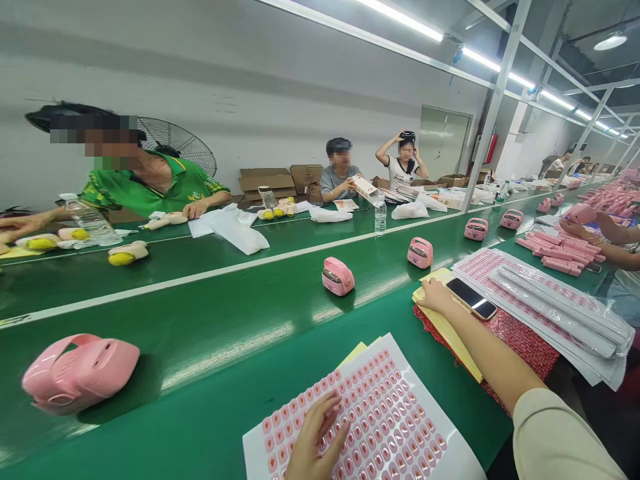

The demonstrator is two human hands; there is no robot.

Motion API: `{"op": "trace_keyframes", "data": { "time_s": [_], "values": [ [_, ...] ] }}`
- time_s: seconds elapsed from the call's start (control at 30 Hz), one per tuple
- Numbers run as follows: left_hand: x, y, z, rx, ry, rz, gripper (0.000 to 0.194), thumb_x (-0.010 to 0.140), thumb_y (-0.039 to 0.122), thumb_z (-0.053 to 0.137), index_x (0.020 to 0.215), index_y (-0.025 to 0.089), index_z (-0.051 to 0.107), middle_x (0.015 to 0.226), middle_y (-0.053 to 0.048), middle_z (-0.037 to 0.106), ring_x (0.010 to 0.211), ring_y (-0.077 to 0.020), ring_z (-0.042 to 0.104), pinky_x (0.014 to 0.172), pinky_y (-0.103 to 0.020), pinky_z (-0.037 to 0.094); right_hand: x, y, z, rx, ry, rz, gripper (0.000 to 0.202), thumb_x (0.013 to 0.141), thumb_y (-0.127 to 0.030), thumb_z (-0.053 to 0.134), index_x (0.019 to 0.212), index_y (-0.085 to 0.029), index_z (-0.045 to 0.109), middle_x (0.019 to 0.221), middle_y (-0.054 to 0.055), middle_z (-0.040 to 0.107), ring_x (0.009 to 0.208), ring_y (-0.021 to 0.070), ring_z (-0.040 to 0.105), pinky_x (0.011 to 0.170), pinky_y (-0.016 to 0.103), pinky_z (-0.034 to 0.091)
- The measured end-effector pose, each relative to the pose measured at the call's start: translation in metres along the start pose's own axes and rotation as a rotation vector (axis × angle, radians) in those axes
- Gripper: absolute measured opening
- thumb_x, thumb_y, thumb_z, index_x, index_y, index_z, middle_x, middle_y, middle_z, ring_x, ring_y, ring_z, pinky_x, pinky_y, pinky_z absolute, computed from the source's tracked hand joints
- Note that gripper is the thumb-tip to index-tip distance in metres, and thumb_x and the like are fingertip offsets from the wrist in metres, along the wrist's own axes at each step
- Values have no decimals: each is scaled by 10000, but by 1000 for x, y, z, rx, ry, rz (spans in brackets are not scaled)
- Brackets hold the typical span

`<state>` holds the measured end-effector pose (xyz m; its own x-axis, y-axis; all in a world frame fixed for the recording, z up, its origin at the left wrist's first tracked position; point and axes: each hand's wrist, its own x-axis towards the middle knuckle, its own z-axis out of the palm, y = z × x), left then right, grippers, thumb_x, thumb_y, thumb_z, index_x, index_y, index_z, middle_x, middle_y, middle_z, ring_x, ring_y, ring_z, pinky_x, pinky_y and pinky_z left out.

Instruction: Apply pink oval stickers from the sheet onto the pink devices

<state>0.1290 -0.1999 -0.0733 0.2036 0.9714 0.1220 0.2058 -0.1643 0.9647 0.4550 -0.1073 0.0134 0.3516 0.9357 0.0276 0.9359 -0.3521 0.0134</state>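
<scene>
My left hand (317, 437) rests with spread, slightly bent fingers on a white sheet (437, 460) covered in rows of small pink oval stickers. A strip of yellow paper peeks out behind that sheet's far edge. Out to the right, my right hand (436, 295) has its fingers closed at the far corner of a yellow paper stack (457, 343); part of the grip is hidden. Beside that wrist lies a smartphone (471, 298), on top of red bubble wrap (523, 343). A pink handheld plastic device (338, 277) stands on the green belt beyond my hands.
More pink devices, one large at left (83, 373), line the belt. Plastic-covered sticker sheets (550, 300) and a pile of pink parts (560, 252) lie at right, near a co-worker's hands. Across the belt, people sit among bottles (381, 217), white bags and cartons. A metal post (493, 120) rises beyond.
</scene>
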Motion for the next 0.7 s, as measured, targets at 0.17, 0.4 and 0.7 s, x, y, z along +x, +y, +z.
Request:
{"op": "trace_keyframes", "data": {
  "time_s": [0.17, 0.4, 0.7],
  "values": [
    [2, 7, -11, 41, -107, -26, 304, 705, 395, 564, 961, 236, 603, 1139, -83, 537, 1066, -258, 513, 905, -408, 433, -8, -5, -2, -55, 18, -45, 387, 747, -382, 503, 1045, -136, 530, 1051, 161, 560, 988, 291, 509, 906, 425, 262],
    [1, 12, -15, 82, -103, -3, 286, 701, 384, 566, 935, 227, 621, 1122, -87, 559, 1070, -272, 509, 898, -419, 436, -6, -6, -4, -72, -42, -66, 345, 779, -429, 470, 931, -155, 616, 981, 145, 631, 975, 273, 534, 955, 426, 184],
    [-2, 8, -8, 95, -10, 53, 320, 702, 450, 525, 918, 230, 610, 1074, -81, 571, 1057, -273, 509, 902, -420, 425, -6, -9, -3, -66, -63, -43, 287, 826, -370, 473, 885, -135, 628, 939, 131, 635, 922, 219, 565, 912, 404, 303]
  ]
}}
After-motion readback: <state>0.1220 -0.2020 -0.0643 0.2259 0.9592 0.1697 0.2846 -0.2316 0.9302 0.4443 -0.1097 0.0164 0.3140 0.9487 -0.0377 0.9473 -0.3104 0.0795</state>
